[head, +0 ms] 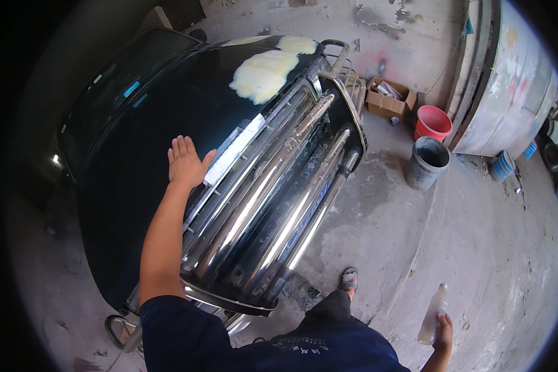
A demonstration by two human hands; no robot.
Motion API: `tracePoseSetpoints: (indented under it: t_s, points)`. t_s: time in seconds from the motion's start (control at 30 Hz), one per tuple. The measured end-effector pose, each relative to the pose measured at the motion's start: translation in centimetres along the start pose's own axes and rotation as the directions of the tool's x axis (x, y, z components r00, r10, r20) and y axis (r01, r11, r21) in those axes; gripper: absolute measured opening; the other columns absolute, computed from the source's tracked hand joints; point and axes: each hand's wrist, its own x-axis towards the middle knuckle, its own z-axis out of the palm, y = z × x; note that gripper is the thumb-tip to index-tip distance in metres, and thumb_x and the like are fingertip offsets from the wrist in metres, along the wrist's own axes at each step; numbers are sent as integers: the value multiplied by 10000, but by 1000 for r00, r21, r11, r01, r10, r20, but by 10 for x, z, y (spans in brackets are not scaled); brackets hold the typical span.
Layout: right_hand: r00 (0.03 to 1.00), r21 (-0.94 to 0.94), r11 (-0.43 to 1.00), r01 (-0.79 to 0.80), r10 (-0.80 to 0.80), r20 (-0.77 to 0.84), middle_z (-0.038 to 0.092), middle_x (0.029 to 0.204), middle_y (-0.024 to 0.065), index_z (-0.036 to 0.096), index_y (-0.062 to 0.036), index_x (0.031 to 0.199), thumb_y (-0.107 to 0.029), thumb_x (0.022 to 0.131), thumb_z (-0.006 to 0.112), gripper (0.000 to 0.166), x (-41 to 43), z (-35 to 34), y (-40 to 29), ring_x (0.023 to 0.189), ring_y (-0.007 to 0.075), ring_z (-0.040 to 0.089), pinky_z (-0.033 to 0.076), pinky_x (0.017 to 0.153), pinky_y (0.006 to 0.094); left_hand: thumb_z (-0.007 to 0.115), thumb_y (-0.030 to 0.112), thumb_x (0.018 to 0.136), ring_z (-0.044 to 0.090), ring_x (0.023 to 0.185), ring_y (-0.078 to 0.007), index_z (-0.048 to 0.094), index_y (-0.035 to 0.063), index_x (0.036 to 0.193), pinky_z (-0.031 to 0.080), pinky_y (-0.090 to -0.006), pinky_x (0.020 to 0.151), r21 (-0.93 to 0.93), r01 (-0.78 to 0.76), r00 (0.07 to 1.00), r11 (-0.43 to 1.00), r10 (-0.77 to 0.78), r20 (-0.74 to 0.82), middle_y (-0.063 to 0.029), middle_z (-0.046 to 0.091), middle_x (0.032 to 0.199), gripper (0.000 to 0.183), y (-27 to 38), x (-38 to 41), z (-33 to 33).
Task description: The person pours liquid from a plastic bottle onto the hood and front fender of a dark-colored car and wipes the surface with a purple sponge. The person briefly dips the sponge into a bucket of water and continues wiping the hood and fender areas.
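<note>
My left hand is spread flat, palm down, at the front of a vehicle's black hood; whether the palm touches the paint I cannot tell. Just right of it lies a white strip along the hood's front edge. Pale yellow patches, apparently body filler, cover the hood's far front corner. Chrome bars of a bull guard run across the vehicle's front. Down at my right side, my right hand grips a translucent plastic bottle, its neck pointing up.
By the wall stand a cardboard box with papers or scraps, a red bucket and a grey bucket. A blue can sits by a paint-marked panel. The guard's bent side tube juts out at lower left.
</note>
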Motion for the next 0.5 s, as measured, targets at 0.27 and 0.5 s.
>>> tracePoseSetpoints:
  t_s: [0.27,0.5]
  points:
    - [991,-137,988,69,-53,119,643,1029,42,546,-19,1323,-228,929,633,455,129,85,-141,893,170,601,498,790,326,329,617,994,112,1518,-384,201,-88,1525,84,-452,1232,18,10,998,1000,-8,-67,-276,173,1607,892,140,135,0]
    - [990,-105,994,6,9,140,657,1011,87,554,11,1293,-294,959,608,455,220,85,-177,872,217,642,540,741,360,356,591,991,161,1487,-456,273,-108,1492,102,-541,1207,-71,105,969,992,-118,-215,-329,249,1558,865,215,187,12]
